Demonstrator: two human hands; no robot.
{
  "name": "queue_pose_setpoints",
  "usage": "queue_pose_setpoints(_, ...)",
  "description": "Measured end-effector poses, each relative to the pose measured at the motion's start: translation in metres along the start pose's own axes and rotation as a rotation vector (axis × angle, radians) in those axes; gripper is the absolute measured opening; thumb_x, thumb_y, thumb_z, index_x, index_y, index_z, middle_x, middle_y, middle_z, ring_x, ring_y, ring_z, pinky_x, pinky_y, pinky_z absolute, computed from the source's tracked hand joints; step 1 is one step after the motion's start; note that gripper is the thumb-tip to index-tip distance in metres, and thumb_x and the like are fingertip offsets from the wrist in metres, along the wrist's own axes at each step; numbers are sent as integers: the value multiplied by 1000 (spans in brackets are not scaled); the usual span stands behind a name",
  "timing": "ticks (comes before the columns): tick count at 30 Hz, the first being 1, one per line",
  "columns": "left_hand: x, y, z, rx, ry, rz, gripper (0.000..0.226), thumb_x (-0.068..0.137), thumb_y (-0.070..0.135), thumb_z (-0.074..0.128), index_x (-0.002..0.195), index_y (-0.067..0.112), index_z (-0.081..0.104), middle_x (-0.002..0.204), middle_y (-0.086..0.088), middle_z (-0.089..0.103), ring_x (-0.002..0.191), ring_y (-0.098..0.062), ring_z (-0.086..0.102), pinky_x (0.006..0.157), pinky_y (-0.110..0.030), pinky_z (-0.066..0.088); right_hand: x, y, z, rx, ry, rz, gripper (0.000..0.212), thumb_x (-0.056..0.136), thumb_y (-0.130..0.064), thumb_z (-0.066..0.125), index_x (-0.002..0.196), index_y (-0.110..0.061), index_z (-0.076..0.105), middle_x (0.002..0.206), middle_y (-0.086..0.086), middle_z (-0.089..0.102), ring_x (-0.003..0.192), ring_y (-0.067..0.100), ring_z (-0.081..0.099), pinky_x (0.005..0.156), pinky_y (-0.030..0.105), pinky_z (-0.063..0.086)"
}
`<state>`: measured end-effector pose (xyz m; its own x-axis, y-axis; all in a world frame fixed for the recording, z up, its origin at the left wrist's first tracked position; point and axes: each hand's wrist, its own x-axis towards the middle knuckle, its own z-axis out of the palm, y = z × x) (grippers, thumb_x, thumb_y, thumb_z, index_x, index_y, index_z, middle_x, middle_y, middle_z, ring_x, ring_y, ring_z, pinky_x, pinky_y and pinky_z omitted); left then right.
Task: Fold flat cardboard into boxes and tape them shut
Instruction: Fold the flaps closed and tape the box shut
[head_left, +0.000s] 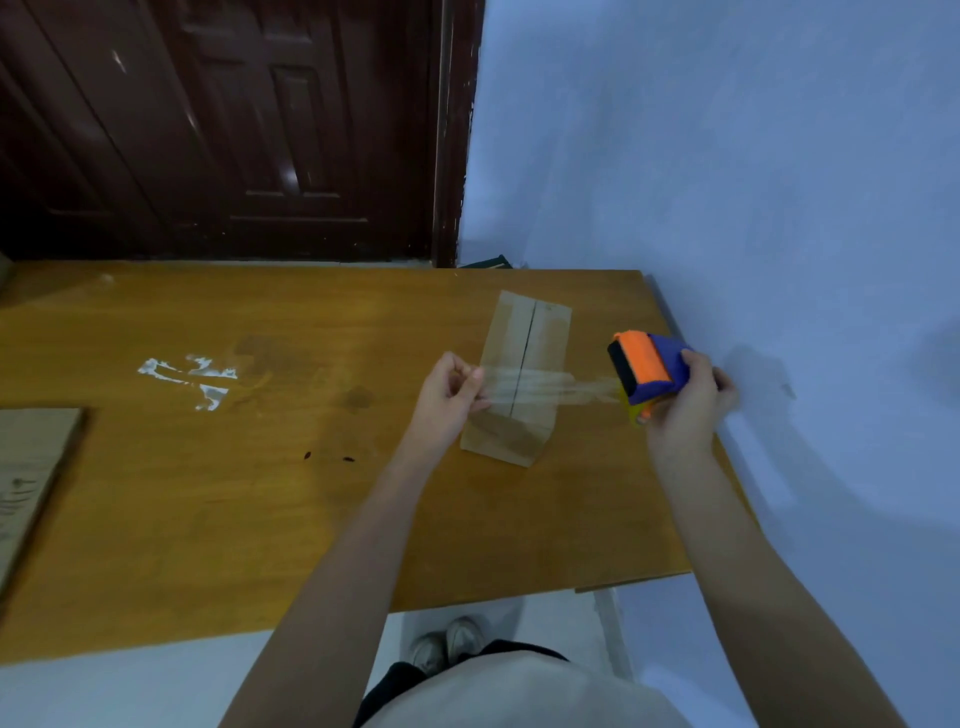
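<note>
- The left hand (451, 392) pinches the free end of a clear tape strip (540, 387) between its fingertips; the right hand (688, 402) is closed around an orange and blue tape dispenser (649, 366).
- The tape stretches between the two hands, crossing above the seam of the cardboard box (519, 379).
- The box stands on the right part of the wooden table (260, 467), flaps folded together.
- Flat cardboard (31, 478) lies at the table's left edge.
- A dark door (234, 130) stands behind.
</note>
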<state>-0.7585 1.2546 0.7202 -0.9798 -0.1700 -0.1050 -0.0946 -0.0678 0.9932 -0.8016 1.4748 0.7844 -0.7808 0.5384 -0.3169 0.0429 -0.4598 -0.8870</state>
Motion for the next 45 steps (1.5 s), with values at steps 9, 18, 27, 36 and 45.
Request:
queue_pose_setpoints(9, 1, 1, 0, 61, 1, -4, 21, 98, 14, 49, 78, 13, 43, 83, -15, 53, 82, -23, 60, 77, -25, 55, -1, 10, -8, -7, 87, -58, 35, 88, -10, 59, 110, -15, 32, 96, 0, 47, 68, 10, 54, 49, 17, 45)
queue_pose_setpoints(18, -1, 8, 0, -5, 34, -86, 22, 98, 13, 48, 77, 11, 42, 78, -3, 44, 77, -17, 58, 76, -27, 57, -6, 21, -23, -248, 46, -320, 41, 69, -29, 66, 96, -30, 35, 125, 21, 45, 92, 22, 56, 69, 30, 48)
queue_pose_setpoints(27, 2, 12, -2, -100, 108, -207, 26, 97, 26, 51, 77, 11, 44, 70, -1, 43, 63, -14, 63, 86, -43, 55, -27, 36, -20, -321, -3, -608, 40, 85, 3, 62, 106, -12, 32, 115, 7, 37, 86, -5, 55, 62, 11, 47)
queue_pose_setpoints(36, -3, 8, 0, -244, 130, -235, 25, 99, 18, 48, 75, 11, 43, 69, -2, 42, 51, -5, 61, 90, -53, 51, -43, 50, -25, -399, -56, -643, 44, 85, 2, 64, 110, -11, 30, 112, -11, 34, 90, 2, 53, 62, 12, 48)
queue_pose_setpoints(45, -8, 1, 0, -466, 146, -172, 29, 97, 9, 48, 70, 11, 37, 46, 9, 41, 45, -5, 48, 86, -57, 52, -47, 51, -15, -416, -145, -667, 43, 85, 4, 63, 110, -9, 30, 110, -14, 30, 89, -17, 48, 62, 7, 46)
